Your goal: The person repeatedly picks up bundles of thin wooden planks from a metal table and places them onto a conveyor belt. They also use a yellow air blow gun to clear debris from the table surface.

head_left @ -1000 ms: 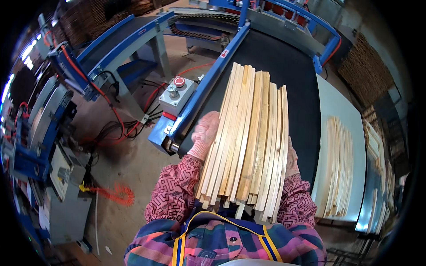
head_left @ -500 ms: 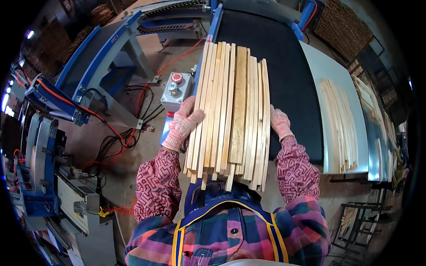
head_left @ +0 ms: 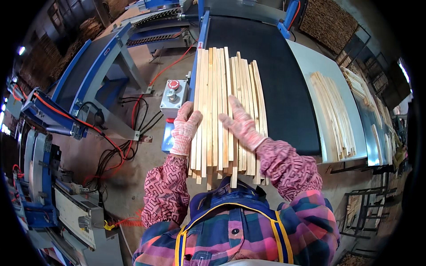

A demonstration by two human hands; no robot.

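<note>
A bundle of long, pale wooden strips (head_left: 214,106) lies lengthwise in front of me over the near left part of the black conveyor belt (head_left: 284,111). The strips' near ends are uneven and stick out toward my apron. At the bundle's left edge, my left hand (head_left: 185,128), in a pinkish knit glove, grips its side with the thumb against the outer strip. My right hand (head_left: 243,123), gloved alike, is over the top of the strips with fingers spread and thumb apart. Whether its fingertips touch the wood is hard to tell.
Left of the belt stands a grey control box (head_left: 174,94) with a red button. A second pile of strips (head_left: 333,117) lies on a pale panel (head_left: 306,66) to the right. Blue-framed machinery (head_left: 95,73) and loose cables (head_left: 120,153) occupy the left side.
My right hand has left the bundle's right side and come inward over its top. The broader, darker strip seen in the middle no longer shows. My left hand stays at the left edge.
</note>
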